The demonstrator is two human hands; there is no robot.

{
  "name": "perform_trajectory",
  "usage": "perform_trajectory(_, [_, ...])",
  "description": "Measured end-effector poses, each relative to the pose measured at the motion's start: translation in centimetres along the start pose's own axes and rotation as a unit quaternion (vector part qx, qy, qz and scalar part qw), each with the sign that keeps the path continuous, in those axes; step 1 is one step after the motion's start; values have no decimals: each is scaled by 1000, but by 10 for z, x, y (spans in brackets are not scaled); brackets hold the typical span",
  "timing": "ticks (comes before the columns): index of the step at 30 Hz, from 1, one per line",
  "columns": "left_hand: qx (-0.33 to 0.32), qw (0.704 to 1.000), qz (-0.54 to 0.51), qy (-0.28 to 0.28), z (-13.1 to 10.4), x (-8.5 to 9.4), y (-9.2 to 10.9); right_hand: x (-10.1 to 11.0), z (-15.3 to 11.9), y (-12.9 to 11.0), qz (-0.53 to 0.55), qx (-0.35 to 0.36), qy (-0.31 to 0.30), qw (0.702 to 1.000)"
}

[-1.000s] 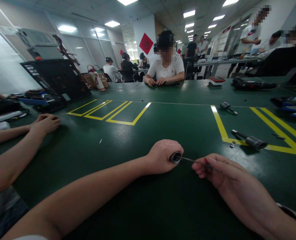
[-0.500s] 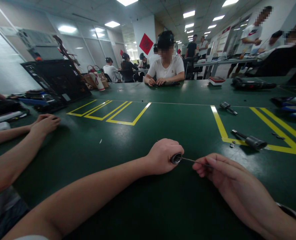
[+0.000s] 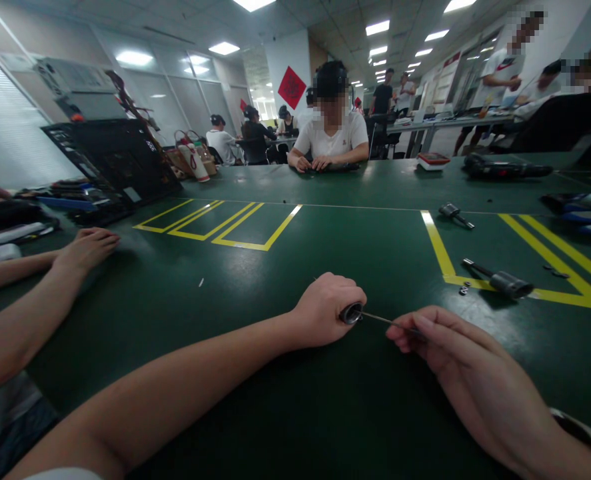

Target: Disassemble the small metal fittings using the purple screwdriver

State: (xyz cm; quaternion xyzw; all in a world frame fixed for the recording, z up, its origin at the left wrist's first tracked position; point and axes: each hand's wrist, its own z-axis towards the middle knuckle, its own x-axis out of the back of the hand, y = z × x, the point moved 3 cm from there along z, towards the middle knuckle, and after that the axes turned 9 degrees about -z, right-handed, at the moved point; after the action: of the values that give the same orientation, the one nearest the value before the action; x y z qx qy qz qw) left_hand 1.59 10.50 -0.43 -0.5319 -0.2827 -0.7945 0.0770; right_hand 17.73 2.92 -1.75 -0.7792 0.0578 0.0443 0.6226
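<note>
My left hand point(image 3: 322, 312) is wrapped round a dark metal socket-like cylinder point(image 3: 344, 316), its open end facing right. Most of that cylinder is hidden in the fist. Between thumb and fingers, my right hand point(image 3: 458, 357) pinches a thin metal rod point(image 3: 378, 319). The rod's far end reaches the mouth of the cylinder; I cannot tell how deep it goes. Farther off on the table, to the right, lies a similar metal socket with a shank point(image 3: 510, 285), beside several small dark nuts or rings point(image 3: 464, 289).
Green table point(image 3: 255, 293) bears yellow tape point(image 3: 240, 245). A smaller shanked socket point(image 3: 455, 215), a black power tool point(image 3: 505, 167) and a red-and-white box point(image 3: 432, 161) lie beyond. Another person's hand point(image 3: 90, 245) rests at left. A person point(image 3: 332, 137) sits opposite. Dark equipment point(image 3: 120, 160) stands back left.
My left hand and the cylinder have risen very slightly, with the cylinder's mouth tilted a little differently. My right hand keeps its pinch on the rod. The neighbour's hand has shifted slightly left.
</note>
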Motion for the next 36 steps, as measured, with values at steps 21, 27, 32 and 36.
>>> perform_trajectory(21, [-9, 999, -19, 32, -2, 2, 0, -4, -2, -2, -13, 12, -18, 1000])
perform_trajectory(27, [-9, 999, 29, 16, -2, 0, 3, -6, -4, -3, -51, 5, -29, 998])
perform_trajectory(32, [10, 999, 26, 21, -2, 0, 0, -5, 0, -1, 24, -19, -37, 999])
perform_trajectory(36, [20, 999, 35, 22, -2, -1, 0, -4, 0, 1, 32, -19, -30, 999])
